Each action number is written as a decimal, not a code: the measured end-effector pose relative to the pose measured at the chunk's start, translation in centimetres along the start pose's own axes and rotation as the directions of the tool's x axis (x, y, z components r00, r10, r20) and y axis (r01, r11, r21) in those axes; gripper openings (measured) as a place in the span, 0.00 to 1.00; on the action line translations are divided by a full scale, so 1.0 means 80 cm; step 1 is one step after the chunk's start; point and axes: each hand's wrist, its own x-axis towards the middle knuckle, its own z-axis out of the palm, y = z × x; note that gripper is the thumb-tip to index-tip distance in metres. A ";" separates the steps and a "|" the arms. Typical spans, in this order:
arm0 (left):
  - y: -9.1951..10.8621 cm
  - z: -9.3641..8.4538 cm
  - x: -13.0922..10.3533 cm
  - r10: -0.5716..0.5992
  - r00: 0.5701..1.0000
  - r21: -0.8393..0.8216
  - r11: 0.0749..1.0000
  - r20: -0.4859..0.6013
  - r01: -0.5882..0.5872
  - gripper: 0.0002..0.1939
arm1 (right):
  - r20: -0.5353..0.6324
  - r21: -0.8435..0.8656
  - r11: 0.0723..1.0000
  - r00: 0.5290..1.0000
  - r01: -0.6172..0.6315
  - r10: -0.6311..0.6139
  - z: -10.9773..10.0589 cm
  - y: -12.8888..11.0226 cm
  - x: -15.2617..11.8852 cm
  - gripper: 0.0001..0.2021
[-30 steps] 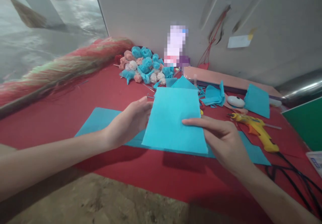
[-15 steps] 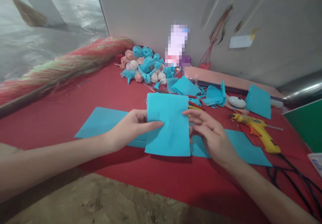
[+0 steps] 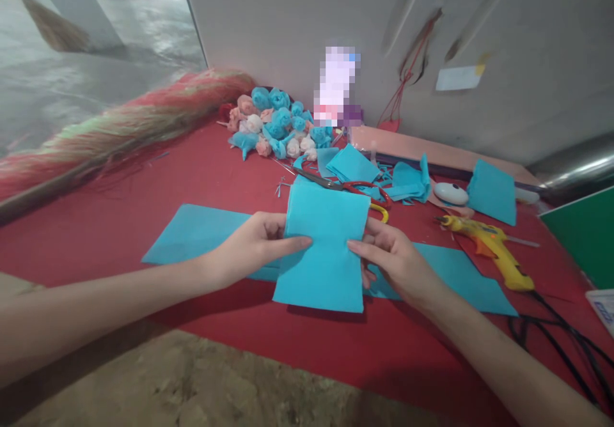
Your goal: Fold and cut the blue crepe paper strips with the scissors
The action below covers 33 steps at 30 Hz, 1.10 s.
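Between my hands is a stack of blue crepe paper (image 3: 326, 254), raised above the red tabletop (image 3: 230, 321). My left hand (image 3: 271, 238) pinches its left edge, thumb on the front and fingers behind. At the right edge my right hand (image 3: 388, 251) grips it the same way, with the thumb on the front. Beneath the hands lies a long strip of blue paper (image 3: 196, 232), showing on both sides of the stack; the stack hides its middle. Just behind the stack are red-handled scissors (image 3: 330, 183) and a yellow handle loop (image 3: 381, 213).
Paper roses (image 3: 283, 120) in blue, pink and white are heaped at the back. Folded blue paper (image 3: 355, 162) and scraps lie beside them. A yellow glue gun (image 3: 494, 248) with a black cord rests on the right, near a white oval object (image 3: 451, 192). Bristly straw (image 3: 119, 123) lines the left edge.
My right hand has closed on the right edge, its thumb now on the front of the paper. The stack has tilted back and dropped slightly, uncovering more of the scissors behind.
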 end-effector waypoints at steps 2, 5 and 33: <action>-0.001 0.000 0.002 0.003 1.000 -0.032 0.999 0.007 -0.003 0.08 | -0.011 -0.006 1.000 1.000 0.021 -0.021 -0.002 0.002 0.001 0.15; -0.002 0.000 0.004 0.027 1.000 -0.093 0.995 0.011 -0.026 0.07 | -0.025 -0.016 0.999 0.999 0.040 -0.040 -0.002 0.003 0.002 0.11; 0.002 -0.021 0.001 0.498 0.822 0.412 0.712 0.274 -0.569 0.18 | -0.013 -0.140 0.973 0.982 0.186 -0.190 -0.006 -0.006 -0.001 0.13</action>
